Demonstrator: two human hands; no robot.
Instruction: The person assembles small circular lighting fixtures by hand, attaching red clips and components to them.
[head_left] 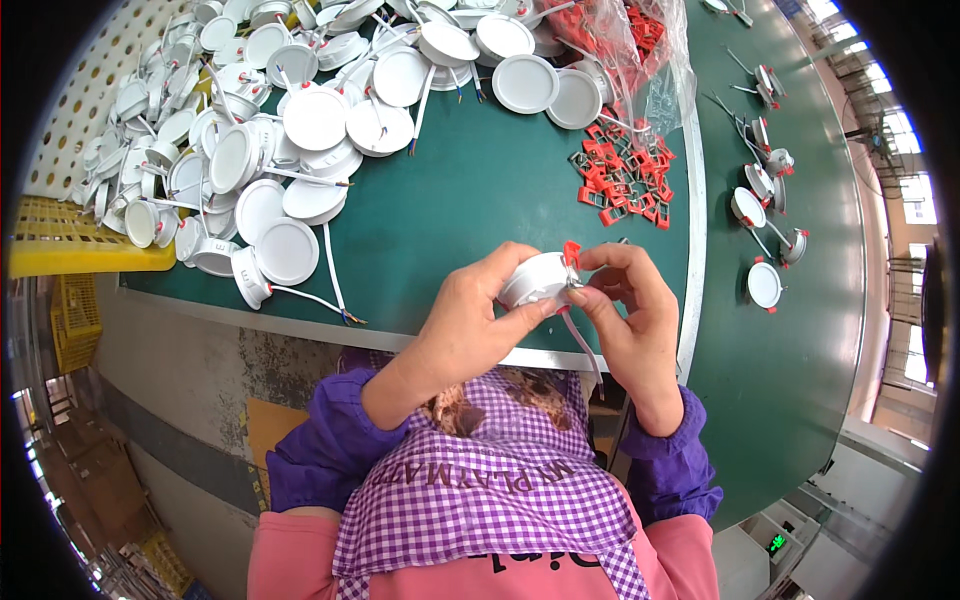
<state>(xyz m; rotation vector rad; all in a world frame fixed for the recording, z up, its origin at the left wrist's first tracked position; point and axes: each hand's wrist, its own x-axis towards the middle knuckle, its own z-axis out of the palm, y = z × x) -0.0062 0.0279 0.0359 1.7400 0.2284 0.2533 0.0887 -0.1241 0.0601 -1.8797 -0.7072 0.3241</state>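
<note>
My left hand (470, 315) is closed around the rim of a round white downlight (533, 280), held just above the table's front edge. A thin cable hangs from the lamp toward my apron. On the side facing my right hand sits a red spring clip (572, 254) with a metal part. My right hand (632, 310) pinches at this clip with thumb and forefinger. Beyond my hands lies a loose pile of red spring clips (625, 175) with metal wires.
A large heap of white downlights (285, 250) with cables covers the left and back of the green table (480, 200). A clear plastic bag (665, 75) of red clips stands at the back. Several lamps with clips (764, 285) lie on the green surface at right, past a metal edge strip (697, 260). A yellow crate (90, 235) is at left.
</note>
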